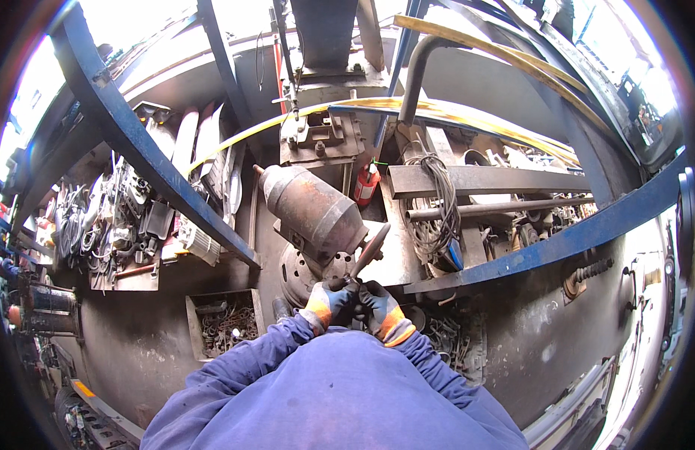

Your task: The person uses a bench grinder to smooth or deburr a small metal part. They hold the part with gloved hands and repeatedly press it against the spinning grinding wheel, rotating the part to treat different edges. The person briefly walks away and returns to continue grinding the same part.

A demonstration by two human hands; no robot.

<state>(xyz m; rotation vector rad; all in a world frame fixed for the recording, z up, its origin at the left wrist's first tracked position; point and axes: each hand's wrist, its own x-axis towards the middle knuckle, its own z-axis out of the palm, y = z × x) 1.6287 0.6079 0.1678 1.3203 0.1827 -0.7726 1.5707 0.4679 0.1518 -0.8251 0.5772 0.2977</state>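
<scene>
My left hand [327,301] and my right hand [380,307], in dark gloves with orange and grey cuffs, meet close in front of my chest. Both have their fingers bent and drawn together around something small and dark, too hidden to name. Just beyond them stands a rusty, motor-like cylinder [316,206] with a pointed shaft at its left end. A thin disc [372,249], seen almost edge-on, is at its right end, very near my fingertips. Under the cylinder a round metal base with holes [296,276] partly shows.
A shallow box of small metal parts [226,324] is at left, with more scrap [456,337] at right. Blue beams [148,154] frame the space. A red fire extinguisher [367,184], coiled wire [436,214] and a long metal bar [490,180] lie beyond.
</scene>
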